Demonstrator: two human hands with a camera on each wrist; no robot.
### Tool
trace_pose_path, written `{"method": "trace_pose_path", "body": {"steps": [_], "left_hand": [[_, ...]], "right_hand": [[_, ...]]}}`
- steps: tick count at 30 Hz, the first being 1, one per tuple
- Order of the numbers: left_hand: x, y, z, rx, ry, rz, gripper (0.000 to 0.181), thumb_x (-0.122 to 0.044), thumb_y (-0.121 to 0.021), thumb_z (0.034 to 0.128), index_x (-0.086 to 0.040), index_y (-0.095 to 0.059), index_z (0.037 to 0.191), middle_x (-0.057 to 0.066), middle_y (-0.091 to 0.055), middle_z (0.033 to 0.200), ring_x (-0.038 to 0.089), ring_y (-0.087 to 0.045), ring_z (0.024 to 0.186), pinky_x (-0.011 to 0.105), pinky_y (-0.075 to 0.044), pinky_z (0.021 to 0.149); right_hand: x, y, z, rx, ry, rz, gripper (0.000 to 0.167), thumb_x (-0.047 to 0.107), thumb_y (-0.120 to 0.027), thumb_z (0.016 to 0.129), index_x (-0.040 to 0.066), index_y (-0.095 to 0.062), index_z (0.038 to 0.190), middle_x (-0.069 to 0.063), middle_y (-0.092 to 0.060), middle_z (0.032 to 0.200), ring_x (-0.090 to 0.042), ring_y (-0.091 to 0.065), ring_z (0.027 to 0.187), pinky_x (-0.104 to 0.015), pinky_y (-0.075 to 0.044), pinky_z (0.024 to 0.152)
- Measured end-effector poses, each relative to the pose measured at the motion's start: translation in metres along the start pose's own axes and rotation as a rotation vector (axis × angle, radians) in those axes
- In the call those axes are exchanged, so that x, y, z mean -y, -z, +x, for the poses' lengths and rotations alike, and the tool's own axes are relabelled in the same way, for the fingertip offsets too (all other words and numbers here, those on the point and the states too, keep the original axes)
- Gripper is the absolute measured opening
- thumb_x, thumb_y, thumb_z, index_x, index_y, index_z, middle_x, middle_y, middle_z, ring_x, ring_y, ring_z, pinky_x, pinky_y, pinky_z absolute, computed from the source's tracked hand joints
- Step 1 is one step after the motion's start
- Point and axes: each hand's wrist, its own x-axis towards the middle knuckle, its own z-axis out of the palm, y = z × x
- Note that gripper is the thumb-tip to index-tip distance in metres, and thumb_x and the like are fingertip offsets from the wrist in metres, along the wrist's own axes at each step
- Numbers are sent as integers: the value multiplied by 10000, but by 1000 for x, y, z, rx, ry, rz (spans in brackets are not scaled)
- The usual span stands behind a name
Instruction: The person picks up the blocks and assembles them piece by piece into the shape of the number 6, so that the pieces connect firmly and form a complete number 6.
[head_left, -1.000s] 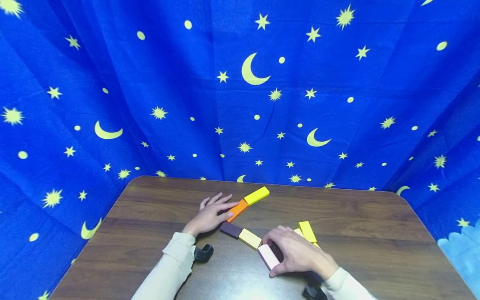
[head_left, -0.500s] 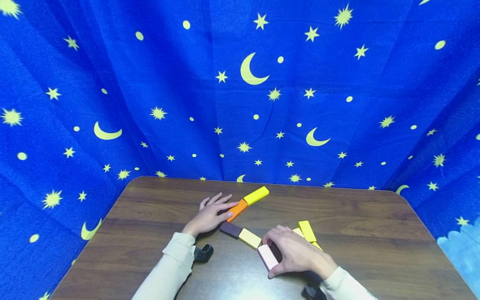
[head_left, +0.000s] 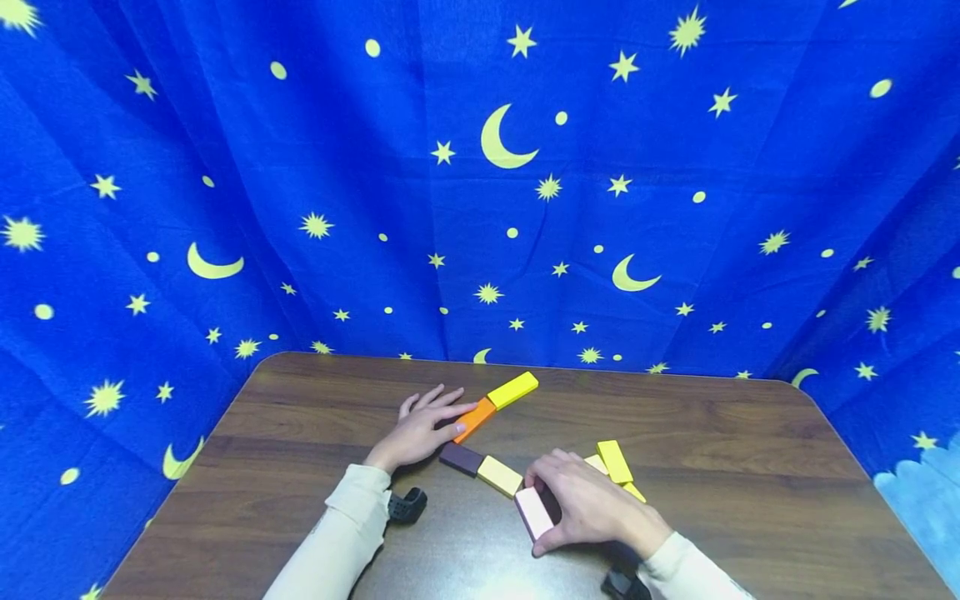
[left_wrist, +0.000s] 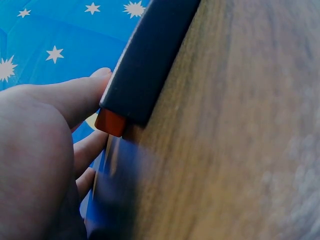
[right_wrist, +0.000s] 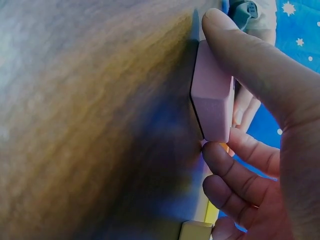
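Observation:
In the head view, my right hand [head_left: 588,504] holds a pale pink block [head_left: 535,513] by its ends, thumb at the near end and index finger at the far end. The right wrist view shows the thumb on this pink block [right_wrist: 212,95]. My left hand [head_left: 416,433] lies spread on the left, its thumb and index finger resting on an orange block [head_left: 475,420]. Beyond the orange block lies a yellow block [head_left: 513,391] in line with it. A dark purple block [head_left: 461,459] and a pale yellow block [head_left: 500,476] form a slanting row toward the pink one.
Behind my right hand lie a bright yellow block [head_left: 615,462], a partly hidden peach block [head_left: 596,463] and another yellow block [head_left: 635,492]. Everything is on a brown wooden table [head_left: 300,417]. A blue star-patterned curtain [head_left: 420,208] hangs behind its far edge.
The pink block turns very slightly, its near end shifting a little left with my right thumb. My left hand and the other blocks stay in place.

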Motion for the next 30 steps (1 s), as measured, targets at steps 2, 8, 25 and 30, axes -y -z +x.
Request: {"method": "trace_pose_path", "body": {"steps": [2, 8, 25, 30], "left_hand": [[0, 0, 0, 1, 4, 3, 414, -371, -568, 1029, -256, -596, 1426, 37, -408, 1580, 344, -189, 1517, 643, -15, 1147], [0, -1, 0, 8, 9, 4, 415, -374, -568, 1028, -265, -592, 1428, 30, -402, 1583, 339, -183, 1520, 636, -10, 1150], [1, 0, 0, 12, 8, -5, 412, -374, -572, 1027, -269, -597, 1424, 31, -406, 1582, 327, -182, 1521, 629, -9, 1150], [2, 0, 1, 7, 2, -3, 410, -367, -574, 1026, -266, -597, 1423, 33, -405, 1582, 335, -185, 1520, 632, -11, 1150]], "right_hand": [[-1, 0, 0, -5, 3, 1, 685, 659, -876, 587, 243, -595, 1053, 171, -545, 935, -37, -480, 894, -276, -444, 777], [-4, 7, -4, -49, 1, 30, 733, 661, -874, 592, 213, -616, 1112, 147, -573, 969, -36, -496, 917, -302, -462, 807], [-32, 43, -33, -233, -68, 79, 516, 402, -825, 828, 148, -640, 1237, 78, -642, 1162, -118, -599, 1085, -411, -518, 907], [-43, 47, -41, -292, -87, 99, 465, 295, -830, 830, 160, -644, 1234, 93, -636, 1205, -126, -588, 1117, -440, -504, 913]]}}
